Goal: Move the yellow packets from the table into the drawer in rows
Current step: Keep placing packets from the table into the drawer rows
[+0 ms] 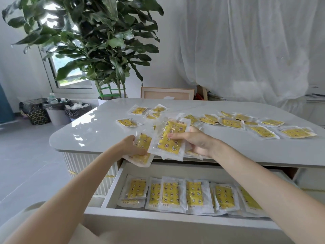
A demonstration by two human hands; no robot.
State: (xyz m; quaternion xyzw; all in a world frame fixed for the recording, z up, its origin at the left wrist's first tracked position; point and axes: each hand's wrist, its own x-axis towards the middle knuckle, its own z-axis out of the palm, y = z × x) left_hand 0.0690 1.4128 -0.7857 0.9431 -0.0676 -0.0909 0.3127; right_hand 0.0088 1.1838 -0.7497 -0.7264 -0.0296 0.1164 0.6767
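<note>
Several yellow packets (230, 122) in clear wrappers lie scattered across the white table (98, 131). Below its front edge the white drawer (158, 217) is pulled out, with a row of yellow packets (193, 193) lying side by side inside. My right hand (195, 140) holds a yellow packet (171, 138) above the table's front edge, with more wrappers under it. My left hand (131, 144) grips other yellow packets (143, 152) just to its left, partly overlapped by the right hand's packet.
A large potted plant (98, 50) stands behind the table's far left corner. Bins lined with black bags (59, 110) sit on the floor at left. A framed board (167, 93) leans behind the table. White curtains hang at right.
</note>
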